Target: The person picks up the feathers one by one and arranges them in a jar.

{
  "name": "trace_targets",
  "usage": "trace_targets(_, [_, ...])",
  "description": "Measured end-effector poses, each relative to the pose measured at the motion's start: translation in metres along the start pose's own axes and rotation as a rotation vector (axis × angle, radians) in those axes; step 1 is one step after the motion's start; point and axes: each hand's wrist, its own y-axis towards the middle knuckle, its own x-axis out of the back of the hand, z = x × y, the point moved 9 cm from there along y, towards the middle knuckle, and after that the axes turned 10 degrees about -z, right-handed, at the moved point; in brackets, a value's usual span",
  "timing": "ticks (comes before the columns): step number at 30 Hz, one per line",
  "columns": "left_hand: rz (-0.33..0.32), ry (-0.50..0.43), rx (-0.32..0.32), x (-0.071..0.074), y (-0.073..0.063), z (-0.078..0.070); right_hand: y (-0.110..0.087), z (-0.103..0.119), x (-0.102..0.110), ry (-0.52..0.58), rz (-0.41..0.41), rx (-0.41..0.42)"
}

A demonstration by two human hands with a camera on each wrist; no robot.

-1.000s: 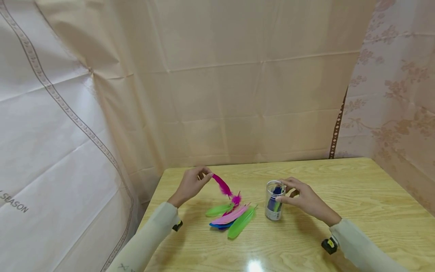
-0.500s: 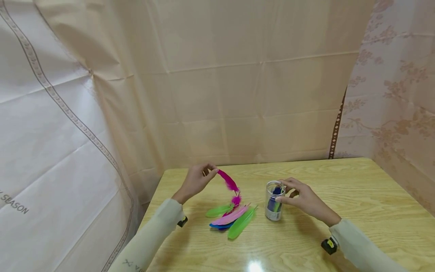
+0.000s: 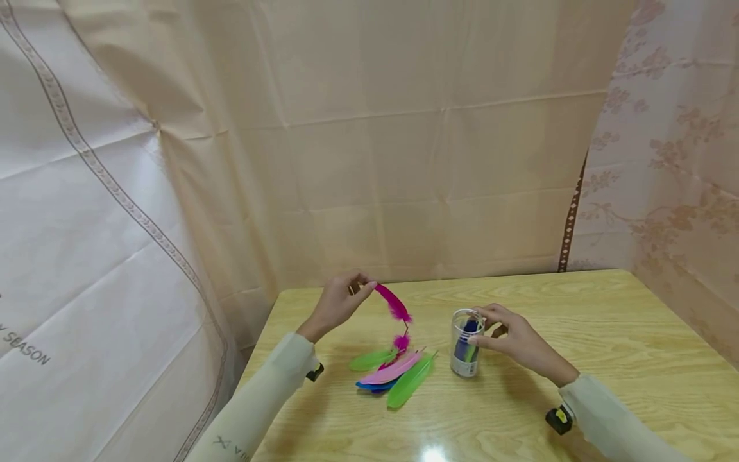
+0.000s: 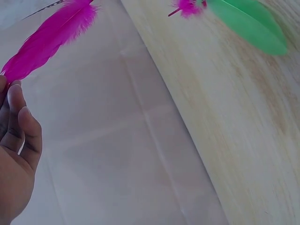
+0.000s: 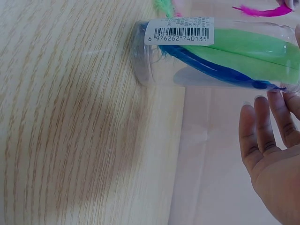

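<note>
Magenta feather (image 4: 47,41): smooth vane with a faint sheen; downy, ragged fluff at one end;
Green feather (image 3: 410,383): smooth, matt;
Jar (image 3: 466,350): clear, glossy, smooth; plastic or glass, cannot tell which;
Barcode label (image 5: 179,32): paper-looking, smooth;
Tabletop (image 3: 491,430): wood-grained, glossy enough to mirror a bright light;
Hanging sheet (image 3: 398,167): smooth, creased;
Left sleeve (image 3: 260,398): matt cloth

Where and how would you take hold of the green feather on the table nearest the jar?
Probably best by its bare quill end, pinched from above, on the side toward the jar. The green feather lies nearly flat with its broad end nearer; the thin quill points away and rightward, reaching further right than the pink feather.
</note>
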Motion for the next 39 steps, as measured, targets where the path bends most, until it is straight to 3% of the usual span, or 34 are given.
trace_targets(5, [-0.010,0.000,0.003,0.000,0.004,-0.003,-0.001,0.001,0.000,0.008,0.002,0.006])
trace_targets(23, [-0.014,-0.042,-0.078,-0.016,0.019,-0.022,-0.004,-0.003,0.000,0.019,-0.003,0.009])
trace_targets(39, [-0.005,-0.084,-0.067,-0.028,0.033,-0.038,0.000,-0.003,-0.002,0.027,0.008,-0.011])
